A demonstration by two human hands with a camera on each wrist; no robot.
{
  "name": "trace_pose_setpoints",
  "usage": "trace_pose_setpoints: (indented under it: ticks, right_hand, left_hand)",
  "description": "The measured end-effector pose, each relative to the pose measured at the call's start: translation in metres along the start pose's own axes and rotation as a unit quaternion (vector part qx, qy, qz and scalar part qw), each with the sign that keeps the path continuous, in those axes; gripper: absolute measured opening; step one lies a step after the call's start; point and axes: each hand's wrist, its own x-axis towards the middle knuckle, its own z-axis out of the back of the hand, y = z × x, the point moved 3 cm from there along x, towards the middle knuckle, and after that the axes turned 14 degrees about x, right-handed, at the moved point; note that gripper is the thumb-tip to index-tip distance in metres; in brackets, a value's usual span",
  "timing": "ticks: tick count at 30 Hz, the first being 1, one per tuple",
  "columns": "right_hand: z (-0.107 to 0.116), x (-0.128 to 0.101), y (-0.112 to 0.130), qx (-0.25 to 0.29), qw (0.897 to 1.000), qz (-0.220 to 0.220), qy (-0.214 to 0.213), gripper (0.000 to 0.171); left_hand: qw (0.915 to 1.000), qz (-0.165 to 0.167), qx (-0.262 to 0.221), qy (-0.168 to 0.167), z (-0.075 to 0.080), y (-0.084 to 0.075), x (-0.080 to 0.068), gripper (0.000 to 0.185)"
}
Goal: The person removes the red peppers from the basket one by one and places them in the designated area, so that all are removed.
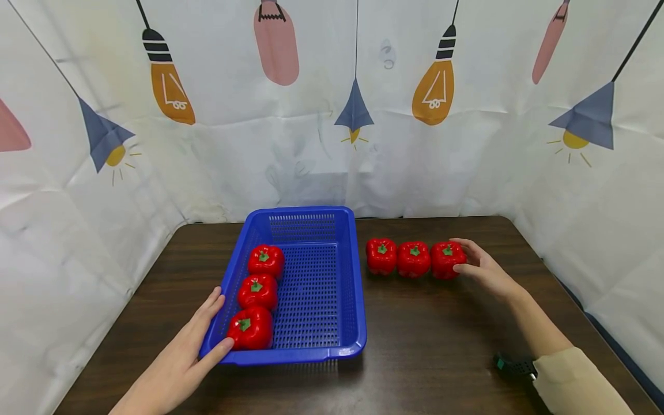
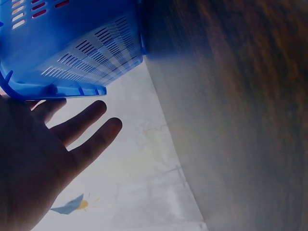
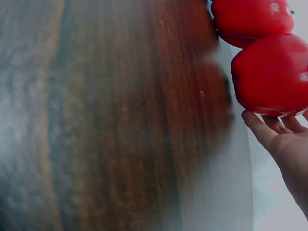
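Three glossy red bell peppers with green stems stand in a row on the table right of the basket. Around the rightmost bell pepper [image 1: 448, 260] my right hand [image 1: 483, 270] has its thumb on the near side and fingers on the far side. The middle pepper [image 1: 413, 259] and the left pepper [image 1: 381, 256] stand beside it. A blue plastic basket [image 1: 360, 300] holds three more red peppers along its left wall, the nearest pepper [image 1: 251, 328] by my left thumb. My left hand [image 1: 178, 354] rests at the basket's near left corner, fingers spread and fairly straight along its rim.
The dark wooden table [image 1: 425, 351] carries everything. A pale curtain [image 1: 311, 155] printed with lamps and bulbs surrounds its back and sides. A dark wrist strap [image 1: 516, 365] shows at my right sleeve [image 1: 576, 380].
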Motion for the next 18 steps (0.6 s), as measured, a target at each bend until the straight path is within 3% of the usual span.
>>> trace_pose_setpoints:
  ticks: [18]
  right_hand:
    - [-0.0035,0.0009,-0.0007,0.027,0.999,0.006,0.015,0.063]
  left_hand:
    - [0.9999,-0.006,-0.008,-0.011,-0.0004,-0.0002,-0.0009,0.081]
